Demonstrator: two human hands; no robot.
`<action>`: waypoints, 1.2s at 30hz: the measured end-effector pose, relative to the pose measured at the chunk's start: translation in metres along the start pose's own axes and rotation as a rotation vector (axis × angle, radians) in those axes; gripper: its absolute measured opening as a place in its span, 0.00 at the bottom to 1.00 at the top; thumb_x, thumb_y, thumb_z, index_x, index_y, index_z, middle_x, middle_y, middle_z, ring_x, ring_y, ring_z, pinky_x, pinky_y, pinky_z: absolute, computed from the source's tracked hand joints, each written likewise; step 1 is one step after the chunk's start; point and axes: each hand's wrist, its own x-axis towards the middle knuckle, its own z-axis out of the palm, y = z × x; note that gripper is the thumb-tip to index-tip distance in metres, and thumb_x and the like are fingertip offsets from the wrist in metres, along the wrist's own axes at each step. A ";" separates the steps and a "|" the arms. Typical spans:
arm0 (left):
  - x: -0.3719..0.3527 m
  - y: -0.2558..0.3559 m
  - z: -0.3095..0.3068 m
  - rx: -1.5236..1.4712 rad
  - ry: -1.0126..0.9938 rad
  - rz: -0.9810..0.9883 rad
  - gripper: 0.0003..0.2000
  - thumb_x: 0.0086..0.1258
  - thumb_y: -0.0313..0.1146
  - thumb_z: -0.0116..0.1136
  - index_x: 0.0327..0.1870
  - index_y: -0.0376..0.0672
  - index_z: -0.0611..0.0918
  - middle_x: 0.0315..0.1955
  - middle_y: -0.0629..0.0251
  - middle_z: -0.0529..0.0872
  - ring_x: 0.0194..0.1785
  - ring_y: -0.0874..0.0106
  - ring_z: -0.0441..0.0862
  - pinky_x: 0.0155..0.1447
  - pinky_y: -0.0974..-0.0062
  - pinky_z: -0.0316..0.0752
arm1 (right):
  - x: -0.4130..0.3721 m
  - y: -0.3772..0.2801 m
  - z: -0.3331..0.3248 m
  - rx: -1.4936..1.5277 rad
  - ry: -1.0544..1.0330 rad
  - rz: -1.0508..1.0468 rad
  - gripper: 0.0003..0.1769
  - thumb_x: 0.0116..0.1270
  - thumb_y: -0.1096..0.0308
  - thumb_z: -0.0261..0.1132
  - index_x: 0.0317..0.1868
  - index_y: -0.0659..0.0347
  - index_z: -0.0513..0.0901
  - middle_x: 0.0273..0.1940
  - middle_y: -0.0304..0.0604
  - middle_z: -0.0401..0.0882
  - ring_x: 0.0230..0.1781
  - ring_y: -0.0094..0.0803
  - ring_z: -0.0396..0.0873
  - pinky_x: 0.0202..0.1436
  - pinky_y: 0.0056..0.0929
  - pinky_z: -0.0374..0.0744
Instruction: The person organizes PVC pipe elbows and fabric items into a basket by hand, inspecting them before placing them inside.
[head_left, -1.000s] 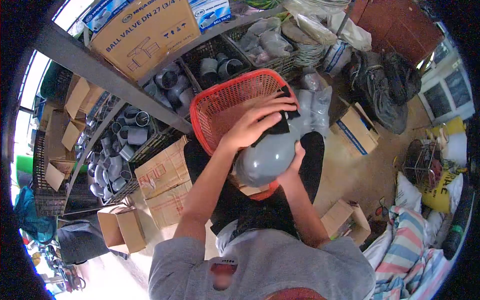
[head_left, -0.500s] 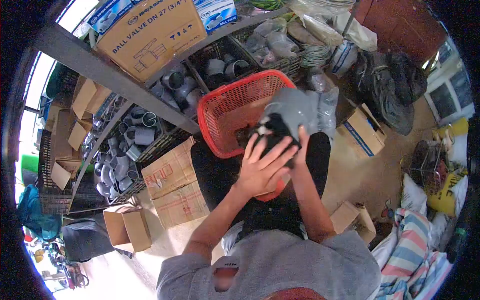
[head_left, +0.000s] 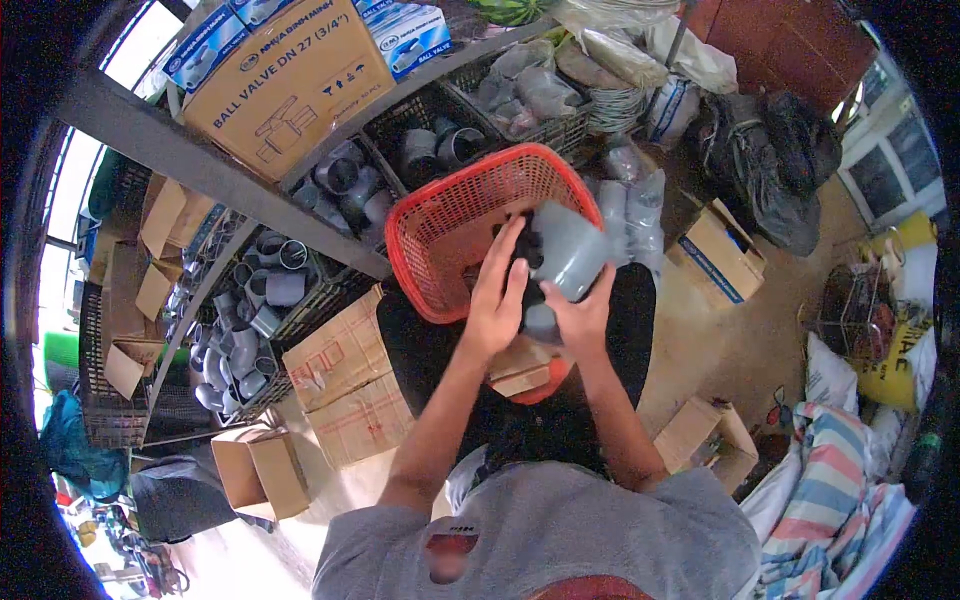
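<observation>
- The right hand (head_left: 588,312) is clamped on a grey pipe fitting (head_left: 574,250) above the red basket (head_left: 450,205); the left hand (head_left: 498,300) lies flat alongside, contact unclear.
- In the basket, something dark is too obscured to tell.
- The left-hand crate (head_left: 305,313) holds grey elbows (head_left: 242,350).
- A grey beam (head_left: 220,178) crosses in front of the crates.
- Flattened cardboard (head_left: 350,385) and an open box (head_left: 715,258) lie on the floor.
</observation>
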 end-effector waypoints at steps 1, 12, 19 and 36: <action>-0.014 0.001 0.002 -0.040 0.015 -0.030 0.24 0.83 0.33 0.43 0.76 0.35 0.63 0.76 0.52 0.64 0.80 0.58 0.58 0.81 0.63 0.50 | 0.005 -0.001 0.002 0.042 0.052 0.029 0.60 0.49 0.60 0.83 0.74 0.69 0.54 0.65 0.55 0.71 0.63 0.43 0.75 0.67 0.40 0.74; -0.031 -0.052 -0.035 -1.157 0.187 -0.628 0.28 0.77 0.55 0.47 0.66 0.41 0.76 0.59 0.58 0.82 0.62 0.63 0.79 0.67 0.63 0.75 | 0.006 -0.075 -0.035 0.114 -0.484 -0.133 0.62 0.39 0.64 0.88 0.73 0.65 0.62 0.65 0.49 0.73 0.67 0.39 0.71 0.73 0.42 0.69; -0.017 0.042 -0.034 -0.257 0.103 -0.215 0.25 0.81 0.41 0.42 0.71 0.33 0.70 0.67 0.52 0.75 0.70 0.58 0.72 0.75 0.62 0.63 | 0.009 -0.044 -0.035 0.356 -0.528 0.127 0.56 0.42 0.69 0.87 0.72 0.65 0.66 0.66 0.47 0.74 0.67 0.36 0.72 0.73 0.40 0.69; 0.004 0.013 -0.014 -0.595 0.071 -0.228 0.27 0.82 0.42 0.44 0.75 0.35 0.66 0.74 0.56 0.68 0.78 0.63 0.62 0.81 0.64 0.52 | -0.002 -0.072 -0.014 0.253 0.023 -0.077 0.41 0.45 0.71 0.83 0.61 0.67 0.75 0.55 0.45 0.80 0.55 0.36 0.79 0.62 0.37 0.77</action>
